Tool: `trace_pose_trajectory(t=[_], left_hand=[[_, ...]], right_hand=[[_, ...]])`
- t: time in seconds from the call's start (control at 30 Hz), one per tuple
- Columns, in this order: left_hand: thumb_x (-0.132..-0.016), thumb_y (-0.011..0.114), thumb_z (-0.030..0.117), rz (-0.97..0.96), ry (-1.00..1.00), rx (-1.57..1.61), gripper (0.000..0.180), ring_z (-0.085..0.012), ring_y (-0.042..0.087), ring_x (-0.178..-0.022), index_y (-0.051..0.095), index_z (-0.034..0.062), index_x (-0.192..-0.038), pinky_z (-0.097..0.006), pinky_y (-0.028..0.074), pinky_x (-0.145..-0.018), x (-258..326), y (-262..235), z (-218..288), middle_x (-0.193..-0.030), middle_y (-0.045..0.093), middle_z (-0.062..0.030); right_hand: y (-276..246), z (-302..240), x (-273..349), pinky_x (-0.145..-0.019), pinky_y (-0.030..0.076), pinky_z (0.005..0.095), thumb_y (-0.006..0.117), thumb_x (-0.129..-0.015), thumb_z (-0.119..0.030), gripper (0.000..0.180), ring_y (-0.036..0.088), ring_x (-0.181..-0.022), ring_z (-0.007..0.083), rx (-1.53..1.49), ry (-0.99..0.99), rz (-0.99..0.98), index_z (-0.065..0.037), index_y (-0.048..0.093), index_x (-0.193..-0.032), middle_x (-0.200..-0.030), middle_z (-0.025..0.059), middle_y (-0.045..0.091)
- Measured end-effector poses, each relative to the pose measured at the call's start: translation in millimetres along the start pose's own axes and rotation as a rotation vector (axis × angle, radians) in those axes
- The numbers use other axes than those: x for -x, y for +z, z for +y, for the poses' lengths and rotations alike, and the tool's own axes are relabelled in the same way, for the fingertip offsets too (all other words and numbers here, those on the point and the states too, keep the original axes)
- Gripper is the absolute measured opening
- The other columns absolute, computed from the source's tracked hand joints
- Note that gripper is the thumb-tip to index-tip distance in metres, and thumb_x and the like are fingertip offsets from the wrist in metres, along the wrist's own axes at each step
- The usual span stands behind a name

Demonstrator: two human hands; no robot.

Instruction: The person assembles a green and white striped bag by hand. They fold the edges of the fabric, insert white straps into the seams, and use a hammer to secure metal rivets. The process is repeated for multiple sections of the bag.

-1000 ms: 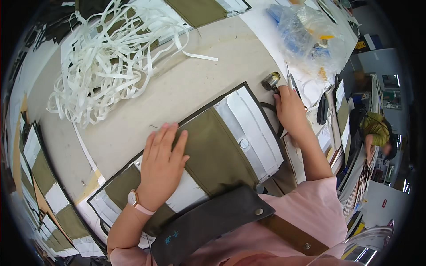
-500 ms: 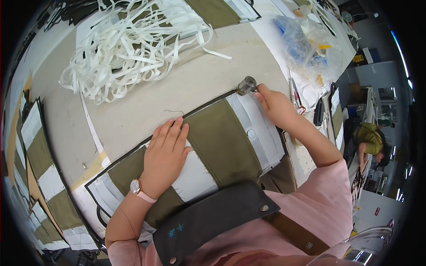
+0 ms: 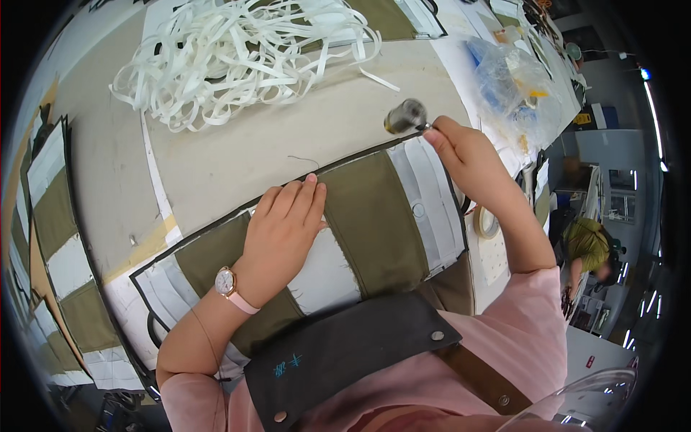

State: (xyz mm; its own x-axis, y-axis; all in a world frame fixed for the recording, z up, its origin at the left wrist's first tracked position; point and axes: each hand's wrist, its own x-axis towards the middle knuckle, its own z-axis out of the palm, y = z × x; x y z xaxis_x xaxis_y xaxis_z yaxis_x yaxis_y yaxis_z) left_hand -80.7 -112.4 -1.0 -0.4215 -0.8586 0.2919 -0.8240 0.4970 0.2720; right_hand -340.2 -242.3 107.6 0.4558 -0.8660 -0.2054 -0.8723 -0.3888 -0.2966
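Note:
On the table in front of me lies a striped fabric panel, olive green and white with black-bound edges. My left hand rests flat on it, fingers stretched together toward the far edge. Gripped in my right hand is a hammer with a thick round metal head, slightly blurred. Its head hovers at the panel's far right corner; whether it touches the edge I cannot tell. The hammer's handle is mostly hidden inside my fingers. A dark loose thread lies just past my left fingertips.
A tangled heap of white tape covers the far left of the table. Farther right sits a clear plastic bag with blue and yellow contents. A tape roll is beside my right forearm. More striped panels lie left. Another person works at right.
The hammer has lifted from the panel's far edge and its head is now blurred, my right hand rising with it. My left hand stays on the panel. The whole view has shifted slightly.

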Motion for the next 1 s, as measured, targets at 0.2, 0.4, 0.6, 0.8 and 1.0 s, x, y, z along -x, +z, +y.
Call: trace_pose_trajectory(t=[0.2,0.4,0.6,0.8,1.0], left_hand=[[-0.082,0.072,0.018,0.029,0.007,0.013,0.055,-0.0277,0.055,-0.119,0.059,-0.0018,-0.131,-0.042,0.044,-0.102,-2,4,2,-0.133,0.059,-0.0153],[-0.081,0.067,0.011,0.077,0.063,0.012,0.042,-0.0260,0.059,-0.108,0.064,-0.0028,-0.121,-0.040,0.048,-0.095,9,7,3,-0.118,0.064,-0.0140],[-0.078,0.066,0.006,0.168,0.102,-0.002,0.029,-0.0199,0.063,-0.086,0.070,-0.0023,-0.106,-0.032,0.054,-0.074,8,7,9,-0.099,0.068,-0.0090],[-0.079,0.068,0.007,0.205,0.090,0.029,0.028,-0.0210,0.064,-0.086,0.070,-0.0029,-0.105,-0.033,0.054,-0.075,11,7,9,-0.100,0.069,-0.0106],[-0.080,0.072,0.012,0.060,0.059,0.119,0.034,-0.0264,0.065,-0.095,0.068,-0.0035,-0.110,-0.036,0.054,-0.086,14,-6,9,-0.110,0.068,-0.0122]], right_hand=[[42,15,0,-0.063,0.044,0.0545,0.046,-0.106,-0.038,0.041,0.060,-0.070,0.0461,0.116,-0.005,-0.138,0.000,0.053,-0.092,-0.073,0.0249,0.062],[-5,-52,-6,-0.062,0.045,0.0524,0.047,-0.105,-0.041,0.046,0.063,-0.071,0.0435,-0.247,-0.058,0.071,0.001,0.057,-0.090,-0.073,0.0240,0.062],[48,-54,-19,-0.067,0.050,0.0534,0.047,-0.105,-0.041,0.042,0.066,-0.077,0.0425,0.241,-0.099,-0.278,-0.001,0.057,-0.096,-0.074,0.0228,0.065],[24,-72,-5,-0.055,0.050,0.0476,0.057,-0.101,-0.037,0.036,0.064,-0.062,0.0405,-0.079,-0.188,0.112,-0.002,0.055,-0.090,-0.065,0.0173,0.062],[67,-44,-8,-0.058,0.052,0.0458,0.059,-0.100,-0.036,0.035,0.065,-0.065,0.0386,0.351,-0.306,-0.048,-0.004,0.054,-0.089,-0.070,0.0170,0.065]])
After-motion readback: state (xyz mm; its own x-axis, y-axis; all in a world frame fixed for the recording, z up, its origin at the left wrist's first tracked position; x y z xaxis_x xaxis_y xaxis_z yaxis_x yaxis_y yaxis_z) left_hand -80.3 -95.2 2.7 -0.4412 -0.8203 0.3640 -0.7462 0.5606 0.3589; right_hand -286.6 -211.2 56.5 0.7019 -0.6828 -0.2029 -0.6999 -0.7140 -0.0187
